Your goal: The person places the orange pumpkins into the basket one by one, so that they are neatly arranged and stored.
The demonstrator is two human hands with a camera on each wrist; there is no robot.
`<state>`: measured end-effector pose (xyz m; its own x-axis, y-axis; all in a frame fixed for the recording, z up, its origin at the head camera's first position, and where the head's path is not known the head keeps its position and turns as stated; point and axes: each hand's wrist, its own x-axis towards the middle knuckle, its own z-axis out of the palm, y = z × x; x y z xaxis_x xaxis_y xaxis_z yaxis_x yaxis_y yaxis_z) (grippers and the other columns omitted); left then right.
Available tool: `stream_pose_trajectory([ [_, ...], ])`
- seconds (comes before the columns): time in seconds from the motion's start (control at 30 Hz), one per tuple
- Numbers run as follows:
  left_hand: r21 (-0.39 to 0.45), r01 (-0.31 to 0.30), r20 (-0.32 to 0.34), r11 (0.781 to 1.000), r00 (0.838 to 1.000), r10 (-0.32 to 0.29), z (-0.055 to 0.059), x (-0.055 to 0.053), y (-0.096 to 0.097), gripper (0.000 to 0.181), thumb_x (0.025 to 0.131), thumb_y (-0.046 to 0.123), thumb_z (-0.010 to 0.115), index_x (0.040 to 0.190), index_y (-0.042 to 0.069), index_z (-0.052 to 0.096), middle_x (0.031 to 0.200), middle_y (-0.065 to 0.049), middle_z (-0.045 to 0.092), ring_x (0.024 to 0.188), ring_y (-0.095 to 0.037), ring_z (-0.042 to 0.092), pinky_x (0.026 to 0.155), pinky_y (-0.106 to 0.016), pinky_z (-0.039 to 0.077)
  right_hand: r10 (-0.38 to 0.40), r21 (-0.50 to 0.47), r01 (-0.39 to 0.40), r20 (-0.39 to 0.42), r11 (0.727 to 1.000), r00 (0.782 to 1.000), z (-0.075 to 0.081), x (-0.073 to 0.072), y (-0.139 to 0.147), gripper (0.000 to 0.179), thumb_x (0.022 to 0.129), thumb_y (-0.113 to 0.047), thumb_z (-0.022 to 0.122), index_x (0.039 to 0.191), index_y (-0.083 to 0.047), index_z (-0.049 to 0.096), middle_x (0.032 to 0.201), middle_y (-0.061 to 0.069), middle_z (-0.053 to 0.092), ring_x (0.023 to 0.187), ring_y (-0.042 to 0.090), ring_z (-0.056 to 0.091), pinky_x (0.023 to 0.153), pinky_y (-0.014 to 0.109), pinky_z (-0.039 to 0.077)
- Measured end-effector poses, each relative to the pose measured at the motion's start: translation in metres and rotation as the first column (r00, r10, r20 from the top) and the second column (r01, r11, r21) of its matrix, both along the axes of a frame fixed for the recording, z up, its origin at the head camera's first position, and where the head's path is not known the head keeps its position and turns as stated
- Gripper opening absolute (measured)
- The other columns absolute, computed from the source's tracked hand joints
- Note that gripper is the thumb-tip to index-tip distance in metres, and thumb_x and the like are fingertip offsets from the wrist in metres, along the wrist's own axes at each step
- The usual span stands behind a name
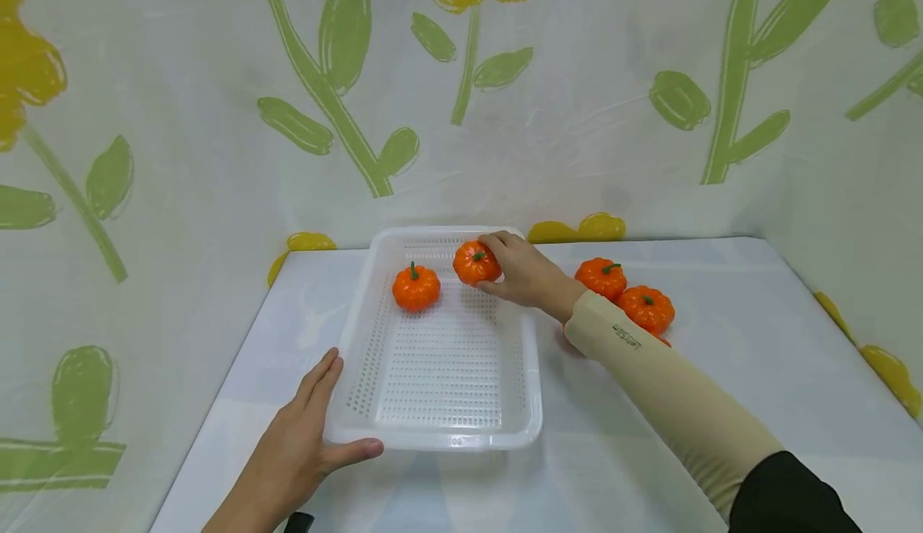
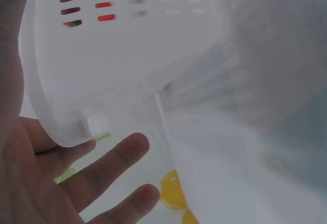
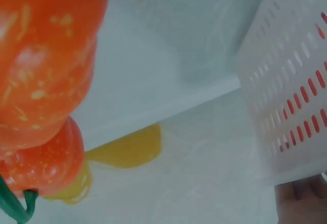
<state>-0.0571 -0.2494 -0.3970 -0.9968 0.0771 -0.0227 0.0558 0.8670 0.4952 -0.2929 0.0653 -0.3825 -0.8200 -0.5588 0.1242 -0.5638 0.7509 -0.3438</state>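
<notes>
Held pumpkin: the orange one [image 1: 473, 264], between the right thumb and fingertips, inside the basket's outline near its far right part. Whether it touches the basket floor cannot be told.
Right hand [image 1: 530, 271]: fingers curled and clamped on that pumpkin, thumb on the near side, fingers on the far side. The grip from the right leaves the stem uncovered, probably because the round sides suit a pinch better.
Second pumpkin [image 1: 417, 288]: in the basket, just left of the right fingertips, apart from the held one; stem up, likely steady on its base.
Basket [image 1: 456, 441]: white, slotted, below the right fingers and beside the left ones. Its place between the hands presumably keeps it within reach of both.
Left hand [image 1: 299, 437]: at the basket's near left corner; fingers straight, thumb spread well away from them, nothing gripped. The pose looks meant to steady the basket; firmness of contact cannot be told.
Loose pumpkins: one [image 1: 601, 277] and another [image 1: 646, 309] to the right of the right fingers, beyond the wrist; more orange shows around the sleeve [image 1: 671, 389], count unclear.
Table [image 1: 721, 341]: white, under the basket and the loose pumpkins.
Backdrop [image 1: 577, 116]: flower-printed, beyond both hands' fingertips.
</notes>
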Motion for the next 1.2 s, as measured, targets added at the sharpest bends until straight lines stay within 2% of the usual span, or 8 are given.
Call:
stream_pose_trajectory([
  [0.2,-0.013,-0.006,0.017,1.0,1.0,0.006,0.002,-0.002,0.002,0.134,0.065,0.084,0.068,0.162,0.006,0.017,0.168,-0.006,0.016,0.136,-0.039,0.045,0.104,-0.059,0.045,-0.005,0.103,0.004,0.014,0.995,1.0,-0.006,-0.006,-0.004,0.077,0.09,-0.045,0.076,0.149,-0.008,0.045,0.147,0.014,0.049,0.131,0.034,0.048,0.114,0.047,0.039],
  [0.37,-0.015,-0.004,0.025,1.0,1.0,0.004,0.001,-0.004,0.003,0.134,0.065,0.084,0.068,0.162,0.006,0.018,0.168,-0.006,0.016,0.137,-0.04,0.045,0.105,-0.059,0.044,-0.013,0.213,0.001,0.055,0.977,0.998,-0.007,-0.007,-0.008,0.075,0.09,-0.05,0.074,0.148,-0.01,0.049,0.145,0.012,0.052,0.13,0.034,0.046,0.117,0.047,0.028],
  [0.6,-0.022,-0.009,0.023,1.0,1.0,0.01,0.0,-0.002,0.004,0.135,0.064,0.084,0.068,0.162,0.006,0.018,0.168,-0.006,0.016,0.136,-0.039,0.045,0.104,-0.058,0.045,-0.029,0.299,0.01,0.059,0.954,0.998,-0.01,-0.009,-0.014,0.073,0.091,-0.053,0.071,0.148,-0.013,0.049,0.144,0.011,0.055,0.125,0.033,0.049,0.117,0.045,0.025],
  [0.87,-0.043,-0.014,0.016,0.999,1.0,0.015,0.002,-0.003,0.005,0.136,0.064,0.085,0.066,0.162,0.006,0.017,0.168,-0.01,0.017,0.136,-0.04,0.045,0.104,-0.059,0.045,0.0,0.36,-0.015,0.042,0.933,0.999,-0.011,-0.01,-0.02,0.073,0.09,-0.052,0.073,0.149,-0.016,0.05,0.147,0.006,0.056,0.123,0.021,0.058,0.115,0.044,0.023],
  [1.2,-0.039,-0.013,0.019,0.999,1.0,0.013,0.0,-0.002,0.004,0.136,0.063,0.085,0.067,0.162,0.005,0.017,0.168,-0.01,0.016,0.136,-0.041,0.044,0.104,-0.059,0.045,0.0,0.348,-0.006,0.017,0.938,1.0,-0.014,-0.008,-0.022,0.075,0.084,-0.055,0.077,0.145,-0.017,0.055,0.142,0.005,0.059,0.126,0.025,0.055,0.117,0.048,0.023],
])
